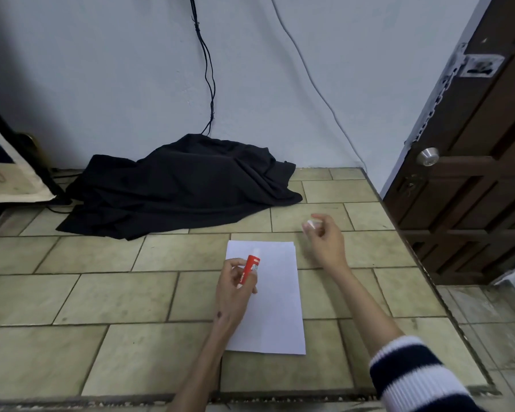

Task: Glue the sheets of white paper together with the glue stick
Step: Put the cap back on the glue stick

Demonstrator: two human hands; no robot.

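Note:
White paper sheets (275, 304) lie stacked on the tiled surface (116, 292), long side running away from me. My left hand (234, 288) grips a red glue stick (250, 268) over the paper's upper left part; the stick is uncapped, its white tip pointing up and away. My right hand (324, 239) hovers to the right of the paper's far corner and pinches the small white cap (309, 225) between its fingertips.
A crumpled black cloth (182, 185) lies at the back against the wall, with cables hanging above it. A dark wooden door (473, 162) stands to the right past the surface's edge. A framed object (9, 171) leans at the far left.

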